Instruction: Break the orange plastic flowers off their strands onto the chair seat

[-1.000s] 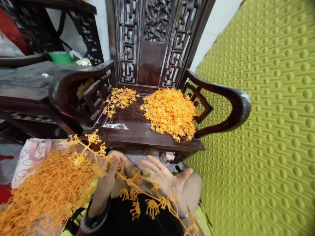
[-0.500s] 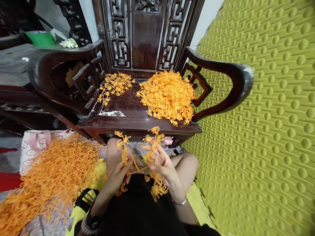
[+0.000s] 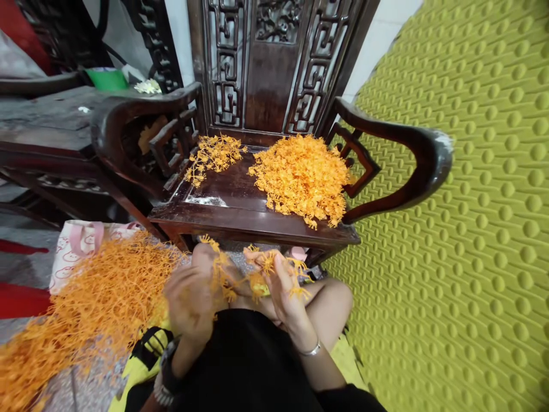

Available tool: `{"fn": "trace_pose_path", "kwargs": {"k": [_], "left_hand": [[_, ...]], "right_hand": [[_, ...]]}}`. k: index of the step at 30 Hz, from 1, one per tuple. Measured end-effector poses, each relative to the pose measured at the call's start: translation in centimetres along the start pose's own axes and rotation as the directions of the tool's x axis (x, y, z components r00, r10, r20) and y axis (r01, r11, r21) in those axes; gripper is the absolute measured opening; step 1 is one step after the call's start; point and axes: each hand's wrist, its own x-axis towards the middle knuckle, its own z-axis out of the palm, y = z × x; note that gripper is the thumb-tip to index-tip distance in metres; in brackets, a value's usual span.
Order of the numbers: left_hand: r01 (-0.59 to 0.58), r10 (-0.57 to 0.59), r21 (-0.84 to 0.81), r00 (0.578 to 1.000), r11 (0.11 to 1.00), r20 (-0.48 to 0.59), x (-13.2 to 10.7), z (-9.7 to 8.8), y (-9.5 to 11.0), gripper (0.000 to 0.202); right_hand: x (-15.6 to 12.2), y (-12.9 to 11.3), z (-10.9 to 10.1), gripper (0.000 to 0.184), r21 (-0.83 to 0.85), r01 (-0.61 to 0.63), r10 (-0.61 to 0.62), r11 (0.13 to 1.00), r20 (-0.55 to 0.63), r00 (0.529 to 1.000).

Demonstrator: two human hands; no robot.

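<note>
My left hand [image 3: 191, 300] and my right hand [image 3: 281, 283] are both raised over my lap, each closed on one orange plastic sprig [image 3: 240, 273] with small flower-like tips, stretched between them. The left hand is blurred by motion. A big loose heap of orange stems [image 3: 86, 303] lies at my left on the floor. On the dark wooden chair seat [image 3: 227, 200] ahead sit a large pile of small orange pieces [image 3: 302, 177] at the right and a smaller cluster of orange sprigs [image 3: 212, 155] at the left.
The carved chair has curved armrests [image 3: 398, 143] on both sides. A green studded mat [image 3: 472, 229] covers the floor at the right. A white bag with pink handles [image 3: 81, 243] lies behind the stem heap. A dark side table [image 3: 43, 120] with a green item stands at the left.
The long sprig that hung across my lap has been gathered up between both hands, which moved closer together. The left hand now moves fast and blurs.
</note>
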Motion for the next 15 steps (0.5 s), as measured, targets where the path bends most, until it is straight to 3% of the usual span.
{"fn": "trace_pose_path", "kwargs": {"k": [2,3,5,7,11,13,15], "left_hand": [[-0.236,0.237,0.046,0.971,0.971,-0.013,0.4,1.8,2.1,0.049],[-0.270,0.268,0.010,0.959,0.963,0.097,0.7,2.9,3.0,0.051],[-0.223,0.251,-0.122,0.916,0.967,0.314,1.1,5.2,4.0,0.036],[-0.149,0.238,-0.219,0.849,0.964,0.471,1.3,6.9,4.4,0.027],[-0.177,0.270,-0.204,0.667,0.963,0.695,0.8,7.6,5.1,0.026],[-0.256,0.270,-0.145,0.572,0.956,0.774,0.5,7.0,5.9,0.022],[-0.325,0.279,-0.117,0.513,0.939,0.812,0.2,6.3,6.9,0.017]], "right_hand": [[0.0,0.1,0.8,0.024,0.046,0.027,-0.025,0.999,-0.041,0.999],[0.1,0.0,1.1,0.022,0.080,0.071,-0.065,0.994,-0.078,0.995],[0.2,-1.1,1.0,0.020,0.162,0.168,-0.142,0.972,-0.159,0.977],[0.1,-3.0,0.1,0.022,0.284,0.180,-0.135,0.942,-0.171,0.976],[-1.5,-7.4,-3.0,0.037,0.467,0.064,-0.082,0.882,0.019,0.996],[-2.3,-8.7,-4.1,0.045,0.514,0.092,-0.181,0.853,0.125,0.975],[-2.6,-9.2,-4.5,0.052,0.557,0.106,-0.293,0.824,0.260,0.920]]}}
